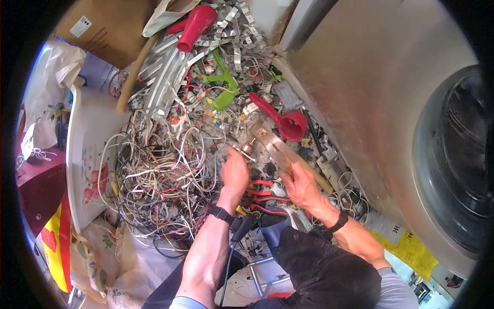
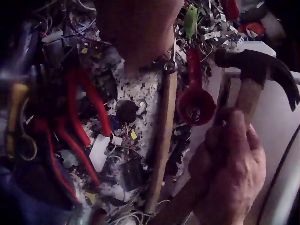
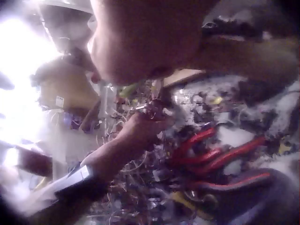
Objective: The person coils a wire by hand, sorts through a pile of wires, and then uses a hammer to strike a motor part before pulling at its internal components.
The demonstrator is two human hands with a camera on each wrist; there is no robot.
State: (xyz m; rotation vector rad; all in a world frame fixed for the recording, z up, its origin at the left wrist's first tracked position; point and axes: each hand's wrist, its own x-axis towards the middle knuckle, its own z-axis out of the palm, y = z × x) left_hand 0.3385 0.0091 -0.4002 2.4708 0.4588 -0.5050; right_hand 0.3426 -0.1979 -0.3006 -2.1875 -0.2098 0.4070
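My left hand (image 1: 235, 172) pinches a small metal part with a copper-coloured piece (image 1: 248, 148) low over the scrap pile. In the left wrist view, a ring-shaped metal end (image 2: 170, 66) shows beside the left hand (image 2: 140, 35). My right hand (image 1: 304, 189) grips the wooden handle of a claw hammer; its dark head (image 2: 255, 65) shows above the right hand (image 2: 229, 173) in the left wrist view. Another wooden handle (image 2: 163, 140) lies between the hands there. The right wrist view is blurred; the left hand (image 3: 138, 129) is at a small part whose details cannot be made out.
Tangled cables (image 1: 159, 170) lie left of the hands. Red-handled pliers (image 1: 267, 198) are near the knees. Beyond the hands are a red funnel-shaped piece (image 1: 292, 126), a green plastic piece (image 1: 225, 98) and metal strips (image 1: 167, 77). A front-loading machine (image 1: 370, 92) stands right, a white container (image 1: 92, 154) left.
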